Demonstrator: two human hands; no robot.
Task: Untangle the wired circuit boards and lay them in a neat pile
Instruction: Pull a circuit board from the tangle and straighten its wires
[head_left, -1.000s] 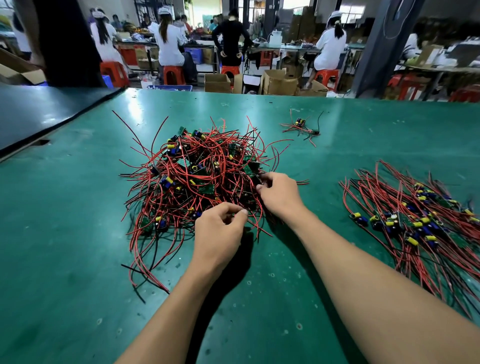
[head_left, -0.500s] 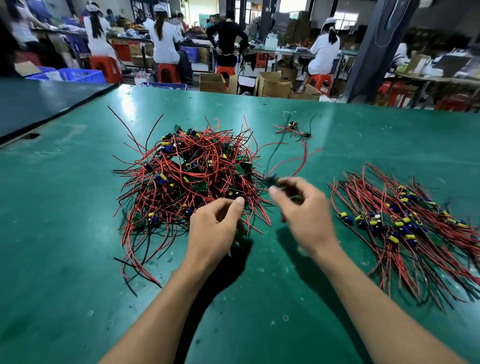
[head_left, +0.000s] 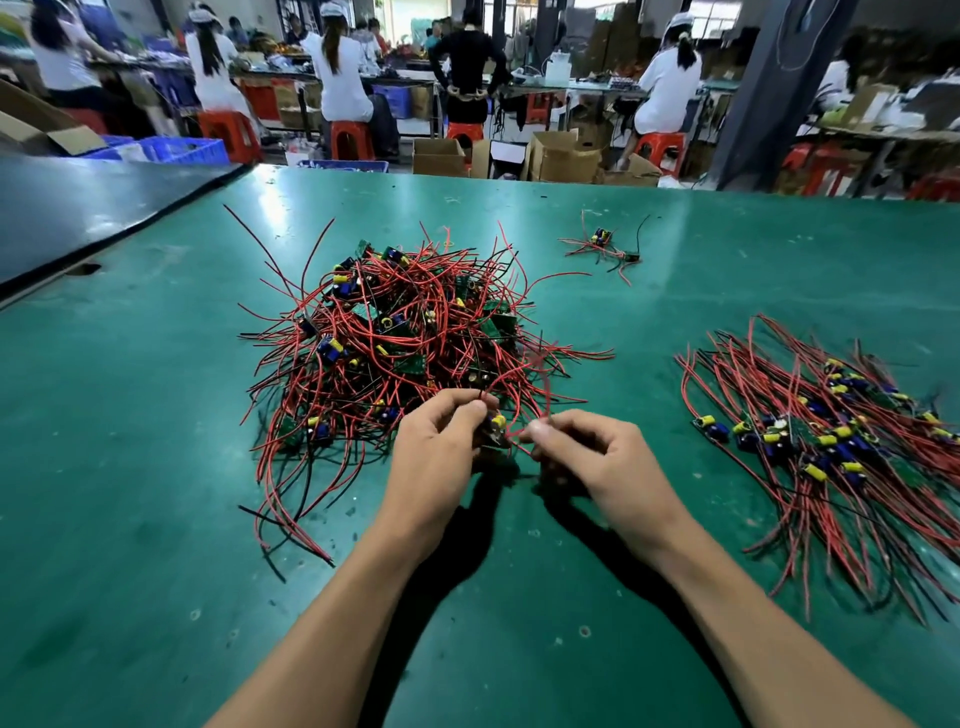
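One board (head_left: 496, 423), gripped by left hand (head_left: 436, 457), sits at 6 o'clock of the tangle (head_left: 405, 338). Right hand (head_left: 597, 457) pinches a red wire (head_left: 519, 395). Risk: a snagged wire drags neighbours along. Pile (head_left: 831, 441) lies at 3 o'clock.

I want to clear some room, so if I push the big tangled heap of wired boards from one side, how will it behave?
The tangled heap likely slides as one clump, since its red wires interlock. Loose ends sprawling on the green mat would probably flop and trail, not push stiffly. It looks light: thin wires, small boards.
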